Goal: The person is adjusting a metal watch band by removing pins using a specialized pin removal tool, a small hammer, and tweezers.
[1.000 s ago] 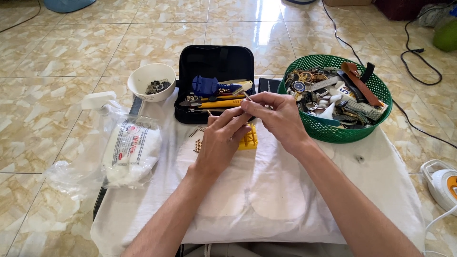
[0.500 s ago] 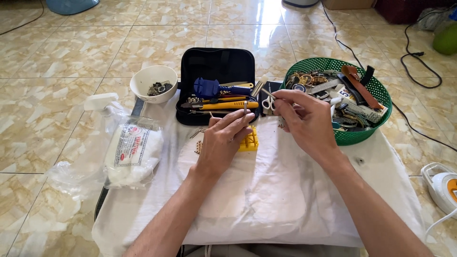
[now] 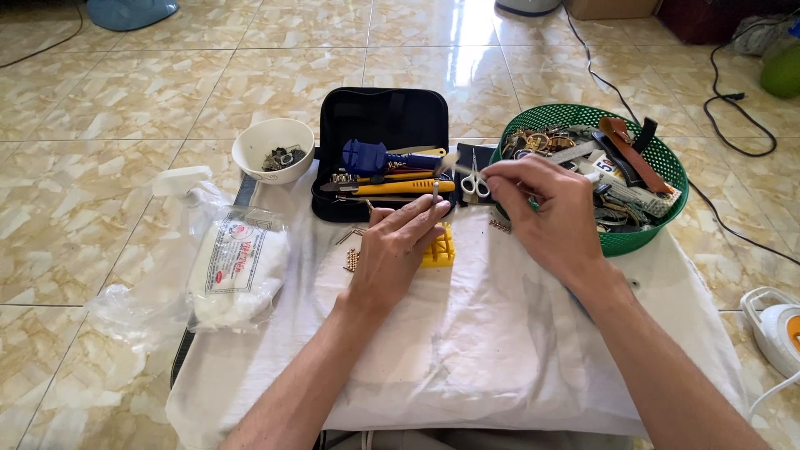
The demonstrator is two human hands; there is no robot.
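Observation:
My left hand (image 3: 398, 250) rests on the white cloth (image 3: 467, 358) over a small yellow block (image 3: 439, 250). Its fingertips pinch a short thin metal pin (image 3: 435, 191) that stands upright. My right hand (image 3: 543, 212) hovers in front of the green basket (image 3: 637, 243). It holds a thin stick tool (image 3: 450, 162) whose pale flat tip points left over the open black tool case (image 3: 383, 125). The two hands are apart. Small gold links (image 3: 352, 260) lie on the cloth left of my left hand.
The case holds a blue tool (image 3: 364, 155) and yellow-handled tools (image 3: 404, 186), with small scissors (image 3: 475, 182) beside it. A white bowl (image 3: 250, 154) holds metal bits. A plastic bag of white wadding (image 3: 237, 271) lies left. The basket holds straps and watch parts. A white appliance (image 3: 779, 327) and cables lie right.
The hands were together over the yellow block. My right hand has drawn away to the right, toward the basket, with the thin tool. My left hand stays put.

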